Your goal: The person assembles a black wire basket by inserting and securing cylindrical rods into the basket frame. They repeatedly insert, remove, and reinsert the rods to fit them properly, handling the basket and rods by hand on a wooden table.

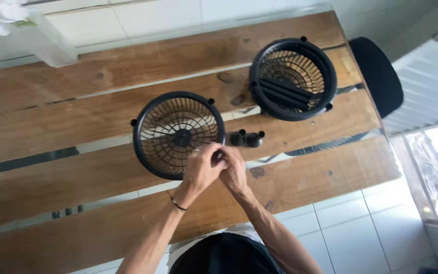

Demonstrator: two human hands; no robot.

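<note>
Hands pinched together at the grille's rim.
Left hand (pixel 202 167) and right hand (pixel 233 170) close on the fan grille (pixel 177 135) edge; a slip could knock the small black caps (pixel 247 138) just beyond the knuckles.

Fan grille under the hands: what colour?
Black. The fan grille, rim and wire spokes alike, shows best in the head view against the brown wooden table.

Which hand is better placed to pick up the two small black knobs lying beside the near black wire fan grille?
Probably the right hand: it sits just below the small black knobs, with bare table between. The left hand rests over the rim of the near black wire fan grille, farther away.
</note>
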